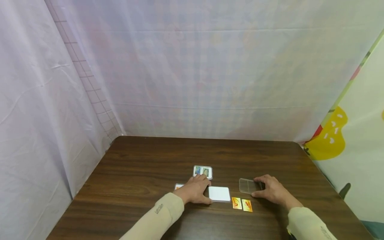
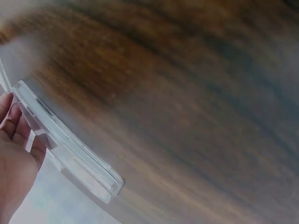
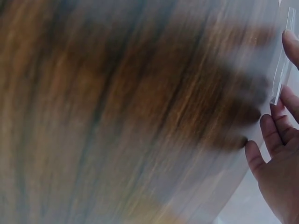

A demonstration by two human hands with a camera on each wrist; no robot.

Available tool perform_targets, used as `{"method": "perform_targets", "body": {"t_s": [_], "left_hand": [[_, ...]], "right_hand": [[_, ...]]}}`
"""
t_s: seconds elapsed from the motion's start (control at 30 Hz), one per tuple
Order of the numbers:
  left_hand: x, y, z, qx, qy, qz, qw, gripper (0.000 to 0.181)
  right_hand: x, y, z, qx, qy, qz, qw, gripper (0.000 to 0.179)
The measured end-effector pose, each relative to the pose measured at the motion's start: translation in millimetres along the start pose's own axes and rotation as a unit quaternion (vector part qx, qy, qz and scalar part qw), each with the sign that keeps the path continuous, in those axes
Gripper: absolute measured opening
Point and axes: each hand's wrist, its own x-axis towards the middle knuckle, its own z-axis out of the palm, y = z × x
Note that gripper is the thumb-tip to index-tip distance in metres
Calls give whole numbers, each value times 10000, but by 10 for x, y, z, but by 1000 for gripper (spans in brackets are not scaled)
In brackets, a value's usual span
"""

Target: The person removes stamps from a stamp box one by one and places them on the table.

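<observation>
My right hand (image 1: pixel 271 190) pinches a clear plastic lid (image 1: pixel 246 186) by its right end, thumb on the near edge and fingers on the far edge. In the right wrist view the lid (image 3: pixel 283 60) shows edge-on between thumb and fingers. My left hand (image 1: pixel 194 189) holds the left end of a flat white-topped case (image 1: pixel 220 194) between thumb and index finger. Its other fingers reach toward a clear case with two small pictures (image 1: pixel 207 172). Another case (image 1: pixel 178 186) with an orange picture is mostly hidden under this hand. In the left wrist view, fingers overlap a clear case (image 2: pixel 70 144).
Two orange-yellow picture cards (image 1: pixel 236 203) (image 1: pixel 247 205) lie side by side between the white-topped case and my right hand. Everything stands on a dark brown wooden table (image 1: pixel 144 166). A pale curtain (image 1: pixel 210 83) hangs behind its far edge, with more curtain at the left.
</observation>
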Motion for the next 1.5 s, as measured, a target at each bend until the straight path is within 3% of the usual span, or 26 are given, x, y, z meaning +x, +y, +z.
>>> {"method": "perform_targets", "body": {"t_s": [0.53, 0.83, 1.13, 1.37, 1.5], "left_hand": [[-74, -45, -144, -687, 284, 64, 9972, 59], [-104, -33, -162, -819, 287, -15, 9962, 60], [-60, -19, -163, -889, 398, -102, 9952, 72], [-35, -1, -177, -955, 356, -139, 9947, 79], [-29, -2, -172, -956, 329, -159, 9948, 80]], "right_hand": [[53, -272, 65, 373, 452, -378, 9976, 65], [79, -474, 120, 435, 304, -590, 9968, 63], [110, -676, 183, 520, 71, -659, 9964, 63], [159, -821, 255, 171, 175, -1143, 9932, 62], [188, -881, 291, 55, 171, -1221, 9923, 63]]}}
